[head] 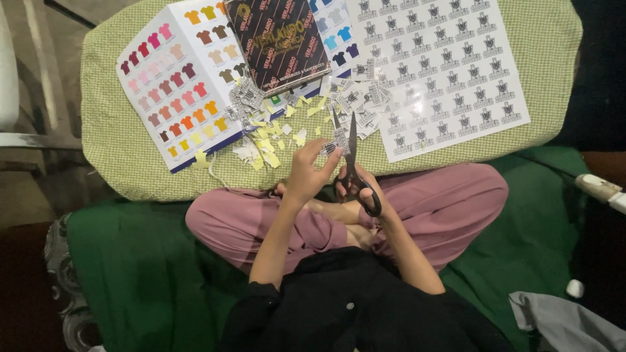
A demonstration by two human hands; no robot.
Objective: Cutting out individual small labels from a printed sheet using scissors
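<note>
The left hand (308, 171) pinches a small printed paper sticker (334, 146) above the lap, thin, light and floppy, probably best gripped by its edge, while the right hand (365, 192) grips black scissors (353, 163) through the loops.

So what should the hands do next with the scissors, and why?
Probably close the scissors to snip. The right hand holds them with blades open and pointing up, and the left hand pinches a small printed sticker piece right at the blades, above a pile of cut pieces.
</note>
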